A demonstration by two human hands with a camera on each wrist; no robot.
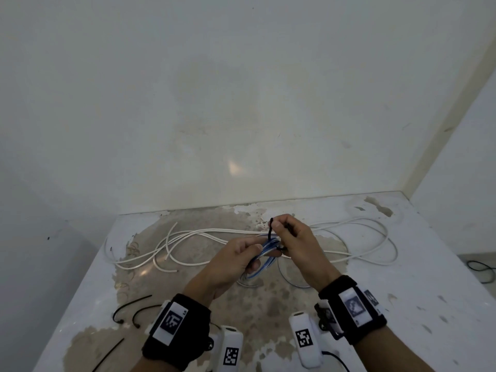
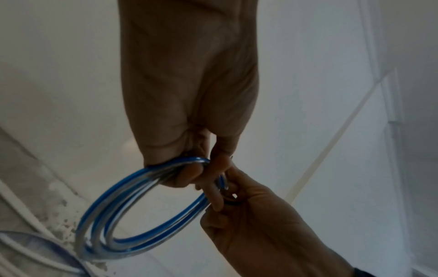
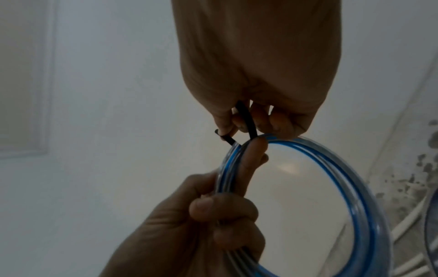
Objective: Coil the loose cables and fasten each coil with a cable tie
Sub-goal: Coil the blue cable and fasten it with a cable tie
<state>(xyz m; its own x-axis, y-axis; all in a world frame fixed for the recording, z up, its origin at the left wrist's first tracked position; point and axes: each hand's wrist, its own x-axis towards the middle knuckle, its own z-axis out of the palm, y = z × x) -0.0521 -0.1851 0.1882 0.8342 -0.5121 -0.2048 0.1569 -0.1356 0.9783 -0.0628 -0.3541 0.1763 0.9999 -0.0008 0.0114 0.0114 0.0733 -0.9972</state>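
Note:
A coil of clear-and-blue cable (image 1: 264, 257) (image 2: 132, 211) (image 3: 350, 196) is held above the table. My left hand (image 1: 241, 260) (image 2: 196, 174) (image 3: 213, 209) grips one side of the coil, its index finger stretched along the loops. My right hand (image 1: 284, 232) (image 3: 239, 127) (image 2: 234, 198) pinches a black cable tie (image 1: 270, 229) (image 3: 249, 120) that wraps the coil at its top; one tie end sticks up past the fingers. A long white cable (image 1: 214, 234) lies loose across the table behind the hands.
Spare black cable ties (image 1: 128, 310) lie at the table's front left, one more (image 1: 108, 355) near the front edge. The worn white table (image 1: 429, 291) meets a wall behind. Another cable loop (image 1: 292, 277) rests under the hands. A dark cord (image 1: 481, 268) lies off the table's right side.

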